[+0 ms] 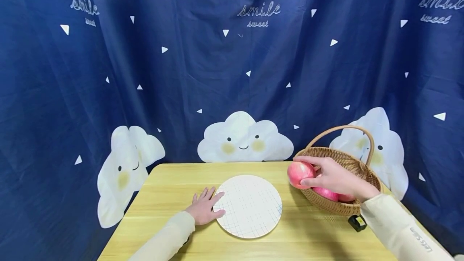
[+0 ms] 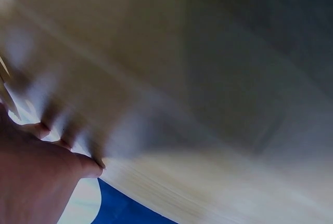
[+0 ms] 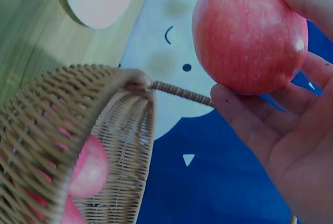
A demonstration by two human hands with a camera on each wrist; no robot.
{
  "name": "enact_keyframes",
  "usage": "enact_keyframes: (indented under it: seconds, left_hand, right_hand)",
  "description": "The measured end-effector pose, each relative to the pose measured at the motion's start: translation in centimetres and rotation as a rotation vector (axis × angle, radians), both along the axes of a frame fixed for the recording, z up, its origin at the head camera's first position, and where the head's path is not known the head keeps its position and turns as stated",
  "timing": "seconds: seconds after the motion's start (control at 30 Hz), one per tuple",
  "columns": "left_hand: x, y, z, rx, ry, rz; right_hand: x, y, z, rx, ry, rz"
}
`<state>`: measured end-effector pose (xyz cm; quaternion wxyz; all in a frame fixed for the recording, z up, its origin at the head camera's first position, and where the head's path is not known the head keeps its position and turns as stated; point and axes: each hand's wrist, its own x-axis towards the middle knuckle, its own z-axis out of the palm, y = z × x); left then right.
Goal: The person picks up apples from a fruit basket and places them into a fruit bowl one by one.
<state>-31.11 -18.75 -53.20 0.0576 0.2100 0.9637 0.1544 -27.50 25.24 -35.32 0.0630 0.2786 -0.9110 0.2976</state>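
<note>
A red apple point(image 1: 300, 175) is gripped by my right hand point(image 1: 331, 175) over the left rim of a wicker basket point(image 1: 328, 204). In the right wrist view the fingers and thumb hold the apple point(image 3: 250, 34) from its sides, outside the basket point(image 3: 140, 146). More apples point(image 1: 325, 193) lie inside the basket below the hand. My left hand point(image 1: 205, 206) rests with spread fingers at the left edge of a round white plate point(image 1: 250, 208) with thin grid lines. In the left wrist view the left hand point(image 2: 39, 167) reaches along the wooden surface.
The light wooden table point(image 1: 174, 184) carries the plate in the middle and the basket at its right. A small black object point(image 1: 357, 222) with a yellow patch sits by the basket's front. The basket's arched handle point(image 1: 342, 127) stands upright. A blue cloud-print curtain point(image 1: 181, 92) hangs behind.
</note>
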Motion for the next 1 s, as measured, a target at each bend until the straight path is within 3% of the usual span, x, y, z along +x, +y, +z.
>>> enact_keyframes:
  seconds: [0.23, 0.8, 1.0]
  left_hand:
    - [0.5, 0.2, 0.5, 0.014, -0.008, -0.003]
    - [0.6, 0.2, 0.5, 0.021, 0.001, 0.004]
    - [-0.1, 0.0, -0.3, 0.018, -0.001, 0.002]
  right_hand:
    - [-0.4, -1.5, -1.0, -0.005, -0.026, 0.064]
    - [-0.8, -4.7, -1.8, -0.042, -0.117, 0.081]
    - [-1.5, -5.6, -2.6, -0.012, -0.039, 0.115]
